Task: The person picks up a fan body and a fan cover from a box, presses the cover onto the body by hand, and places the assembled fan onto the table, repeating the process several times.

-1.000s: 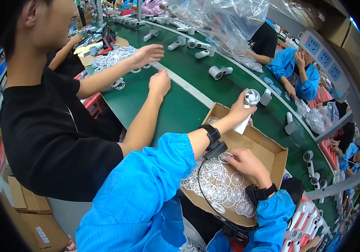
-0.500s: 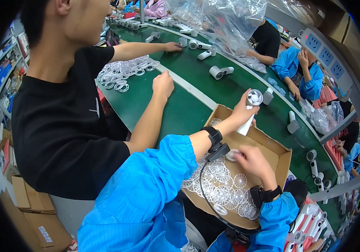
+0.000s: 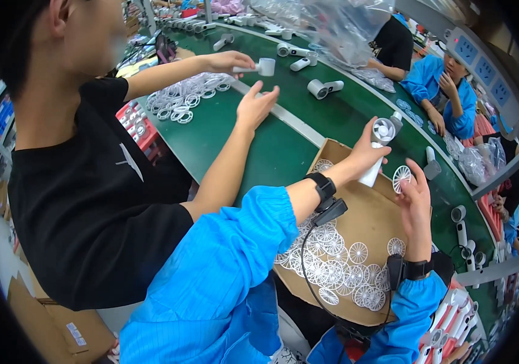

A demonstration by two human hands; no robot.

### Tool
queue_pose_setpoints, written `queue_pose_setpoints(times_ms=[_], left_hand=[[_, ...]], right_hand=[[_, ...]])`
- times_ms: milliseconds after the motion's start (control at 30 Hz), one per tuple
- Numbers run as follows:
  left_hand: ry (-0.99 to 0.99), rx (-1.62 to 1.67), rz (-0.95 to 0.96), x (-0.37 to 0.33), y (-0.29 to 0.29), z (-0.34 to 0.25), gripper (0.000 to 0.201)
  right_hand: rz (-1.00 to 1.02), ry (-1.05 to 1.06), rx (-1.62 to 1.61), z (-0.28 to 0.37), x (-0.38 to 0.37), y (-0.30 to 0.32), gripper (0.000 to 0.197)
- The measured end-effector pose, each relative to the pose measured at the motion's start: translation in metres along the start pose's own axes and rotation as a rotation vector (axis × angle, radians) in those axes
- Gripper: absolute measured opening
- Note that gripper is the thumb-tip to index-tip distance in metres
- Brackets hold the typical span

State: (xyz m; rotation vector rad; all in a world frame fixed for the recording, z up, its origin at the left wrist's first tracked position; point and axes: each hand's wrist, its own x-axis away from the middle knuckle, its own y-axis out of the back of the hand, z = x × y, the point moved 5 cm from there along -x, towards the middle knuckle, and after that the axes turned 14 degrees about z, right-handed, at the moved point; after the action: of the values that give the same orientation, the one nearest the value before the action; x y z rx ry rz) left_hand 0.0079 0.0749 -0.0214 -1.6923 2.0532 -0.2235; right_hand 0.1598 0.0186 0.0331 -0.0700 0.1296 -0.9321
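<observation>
In the head view, the only one we have, the main change is at our right hand [image 3: 415, 200]. Half a second ago it is low over the cardboard box [image 3: 371, 212], with a disc at its fingers; now it is raised near the box's far right corner, pinching one white spoked disc [image 3: 401, 179] between thumb and fingertips, its face turned partly toward us.

Our left hand [image 3: 365, 161] stays wrapped around the handle of a white handheld fan [image 3: 383, 130], held up over the far edge of the box with its blades showing. The two hands are apart, and the disc is near the fan's round head without touching it. For the work, we judge, this means one disc is now separate from the loose discs [image 3: 332, 273], and both pieces are in hand, side by side but not joined.

To our left, the co-worker [image 3: 90, 194] in black changes too: the far hand [image 3: 230, 62], on the green belt [image 3: 356, 100] half a second ago, now grips another white fan [image 3: 265, 67] above it, while the near hand [image 3: 257, 109] has gone from curled to spread. White rings [image 3: 187, 100] lie heaped beside those arms.
</observation>
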Motion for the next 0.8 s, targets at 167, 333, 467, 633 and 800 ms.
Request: queue_pose_setpoints(times_ms=[167, 333, 467, 633, 800], left_hand=[[-0.395, 0.064, -0.005, -0.145, 0.062, -0.012, 0.075], [-0.203, 2.402, 0.182, 0.065, 0.250, -0.051, 0.028], [-0.271, 2.808, 0.121, 0.122, 0.209, -0.089, 0.027], [-0.437, 2.534, 0.234, 0.132, 0.258, -0.067, 0.037], [-0.375, 1.300, 0.395, 0.149, 0.350, -0.061, 0.059]], right_hand=[[1.119, -0.189, 0.012, 0.061, 0.009, -0.215, 0.086], [1.260, -0.146, 0.086, 0.039, -0.012, -0.237, 0.082], [1.277, -0.245, 0.244, 0.025, -0.028, -0.272, 0.080], [1.106, -0.352, 0.378, -0.013, -0.074, -0.278, 0.078], [1.094, -0.375, 0.546, -0.017, -0.086, -0.324, 0.076]])
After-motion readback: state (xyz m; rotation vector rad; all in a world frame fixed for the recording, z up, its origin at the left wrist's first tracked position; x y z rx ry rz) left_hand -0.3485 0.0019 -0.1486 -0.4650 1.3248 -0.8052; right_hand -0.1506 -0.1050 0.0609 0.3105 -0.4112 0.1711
